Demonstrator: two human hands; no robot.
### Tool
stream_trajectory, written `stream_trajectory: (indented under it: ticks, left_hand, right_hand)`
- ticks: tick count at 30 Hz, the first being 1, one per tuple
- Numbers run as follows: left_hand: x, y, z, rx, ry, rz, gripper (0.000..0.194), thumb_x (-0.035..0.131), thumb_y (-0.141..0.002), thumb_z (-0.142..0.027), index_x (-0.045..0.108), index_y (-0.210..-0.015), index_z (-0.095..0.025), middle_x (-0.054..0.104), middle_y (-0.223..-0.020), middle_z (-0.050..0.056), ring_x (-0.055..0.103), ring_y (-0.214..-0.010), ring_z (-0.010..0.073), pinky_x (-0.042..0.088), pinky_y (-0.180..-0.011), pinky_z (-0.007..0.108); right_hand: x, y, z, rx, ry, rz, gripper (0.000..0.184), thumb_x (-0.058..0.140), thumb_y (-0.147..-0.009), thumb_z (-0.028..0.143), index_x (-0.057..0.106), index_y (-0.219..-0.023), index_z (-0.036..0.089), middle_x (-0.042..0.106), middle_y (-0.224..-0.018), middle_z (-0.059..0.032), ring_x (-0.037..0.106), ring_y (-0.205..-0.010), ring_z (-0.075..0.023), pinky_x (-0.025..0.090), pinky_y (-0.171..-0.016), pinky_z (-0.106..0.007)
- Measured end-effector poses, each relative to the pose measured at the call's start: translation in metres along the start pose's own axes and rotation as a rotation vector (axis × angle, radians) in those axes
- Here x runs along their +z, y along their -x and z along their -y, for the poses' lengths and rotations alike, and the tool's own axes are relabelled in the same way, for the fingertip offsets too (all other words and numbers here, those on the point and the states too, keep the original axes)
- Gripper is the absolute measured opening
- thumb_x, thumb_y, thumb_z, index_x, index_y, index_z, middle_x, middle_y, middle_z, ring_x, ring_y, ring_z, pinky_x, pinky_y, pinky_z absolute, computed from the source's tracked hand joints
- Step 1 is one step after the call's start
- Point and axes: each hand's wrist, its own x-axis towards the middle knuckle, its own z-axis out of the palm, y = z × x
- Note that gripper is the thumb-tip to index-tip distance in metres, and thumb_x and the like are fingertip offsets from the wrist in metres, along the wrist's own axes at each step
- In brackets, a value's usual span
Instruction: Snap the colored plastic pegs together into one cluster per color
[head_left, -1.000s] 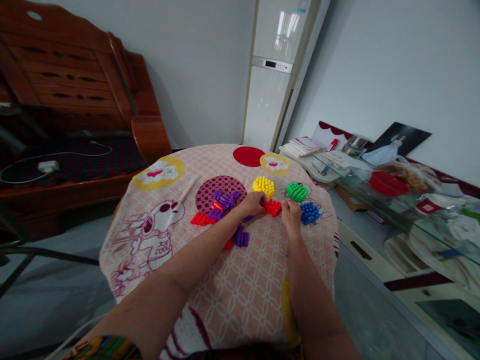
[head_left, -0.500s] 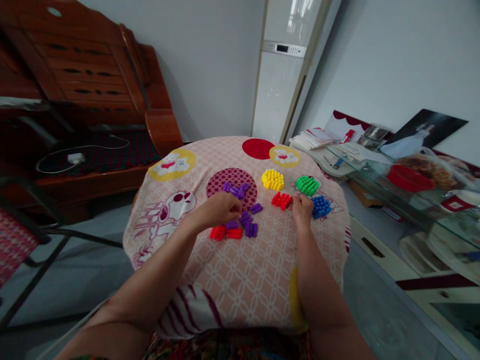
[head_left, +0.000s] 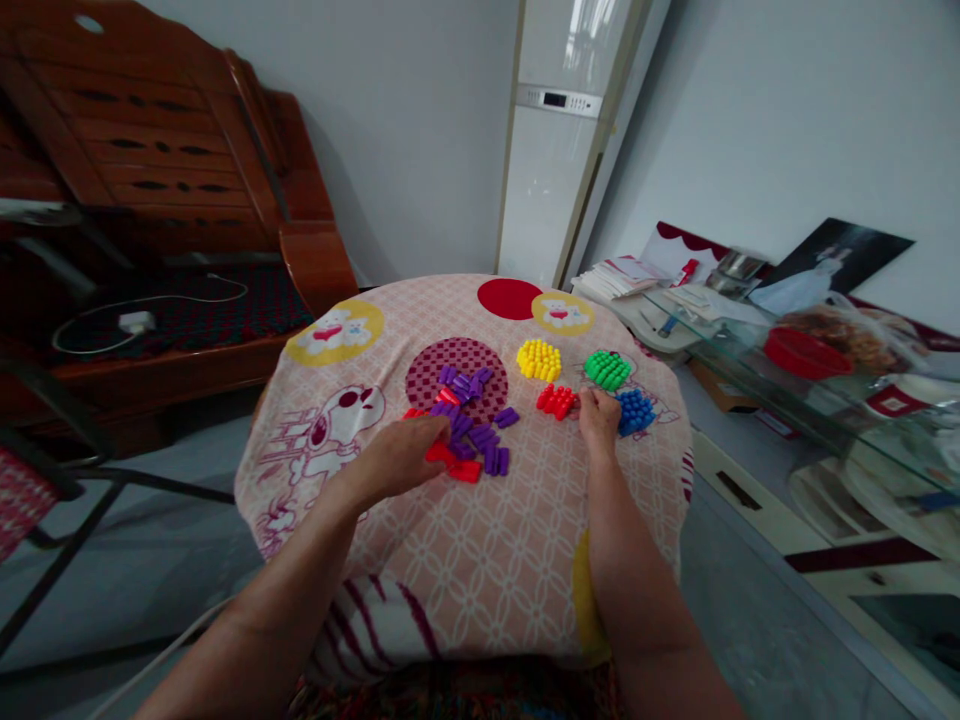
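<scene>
My left hand (head_left: 399,455) lies over a loose pile of red and purple pegs (head_left: 471,440) in the middle of the cloth-covered table (head_left: 480,560). Its fingers curl down onto a red peg (head_left: 439,452). My right hand (head_left: 598,418) rests closed beside a small red peg cluster (head_left: 556,400), its fingertips touching that cluster's right edge. Around it stand a yellow cluster (head_left: 538,359), a green cluster (head_left: 607,369) and a blue cluster (head_left: 635,410).
A wooden bench (head_left: 172,230) with a cable and charger stands at the left, and a dark metal chair frame (head_left: 52,440) is nearer. A tall white air conditioner (head_left: 551,140) is behind the table. A glass shelf (head_left: 795,380) with clutter runs along the right.
My left hand has moved from the red cluster back and left onto the loose pile of red and purple pegs. My right hand has stayed by the red cluster.
</scene>
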Motion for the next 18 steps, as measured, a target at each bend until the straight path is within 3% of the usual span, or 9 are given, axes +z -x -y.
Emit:
stream_trajectory:
  ticks: [3,5,8,11,15,18]
  left_hand:
    - [-0.011,-0.013,-0.003,0.066,0.190,-0.208,0.026,0.059,-0.079,-0.023,0.060,-0.104,-0.020,0.070,-0.101,0.006,0.066,-0.087,0.0204,0.049,-0.080,0.032]
    - [-0.017,-0.028,-0.011,0.128,0.303,-0.287,0.030,0.060,-0.077,-0.022,0.061,-0.107,-0.019,0.070,-0.102,0.005,0.066,-0.088,0.0188,0.050,-0.080,0.030]
    - [-0.016,-0.059,-0.033,0.216,0.428,-0.281,0.023,0.061,-0.076,-0.020,0.064,-0.098,-0.017,0.071,-0.092,0.003,0.065,-0.080,0.0156,0.049,-0.073,0.025]
    - [-0.003,-0.092,-0.060,0.211,0.433,-0.223,0.015,0.063,-0.075,-0.018,0.069,-0.088,-0.015,0.071,-0.081,0.003,0.064,-0.071,0.0138,0.047,-0.067,0.023]
    - [0.019,-0.126,-0.085,0.134,0.332,-0.205,0.011,0.067,-0.075,-0.021,0.072,-0.081,-0.013,0.072,-0.079,0.005,0.064,-0.073,0.0156,0.047,-0.069,0.024]
    - [0.033,-0.137,-0.094,0.039,0.251,-0.214,0.015,0.071,-0.074,-0.027,0.072,-0.080,-0.013,0.071,-0.080,0.007,0.065,-0.077,0.0183,0.048,-0.073,0.027]
  right_hand:
    - [0.000,0.000,0.002,0.018,-0.024,0.002,0.034,0.046,-0.083,0.036,0.057,-0.056,0.019,0.058,-0.052,-0.0023,0.054,-0.054,-0.0171,0.039,-0.054,-0.026]
    - [-0.001,0.000,0.003,0.047,-0.054,0.013,0.032,0.047,-0.082,0.036,0.056,-0.056,0.020,0.059,-0.053,-0.0021,0.055,-0.052,-0.0171,0.039,-0.052,-0.026]
    - [-0.001,0.001,0.003,0.085,-0.093,0.030,0.032,0.046,-0.083,0.038,0.057,-0.058,0.020,0.060,-0.053,-0.0020,0.056,-0.049,-0.0176,0.039,-0.049,-0.026]
    - [-0.001,0.001,0.001,0.077,-0.094,0.034,0.033,0.047,-0.083,0.039,0.059,-0.059,0.020,0.060,-0.051,-0.0026,0.057,-0.051,-0.0188,0.040,-0.051,-0.027]
    - [0.000,0.001,-0.001,0.085,-0.095,0.039,0.034,0.046,-0.084,0.039,0.063,-0.063,0.018,0.061,-0.051,-0.0029,0.056,-0.051,-0.0188,0.040,-0.052,-0.027]
    - [0.001,0.000,-0.003,0.058,-0.073,0.027,0.034,0.046,-0.085,0.038,0.065,-0.065,0.018,0.062,-0.054,-0.0031,0.055,-0.053,-0.0184,0.040,-0.055,-0.027]
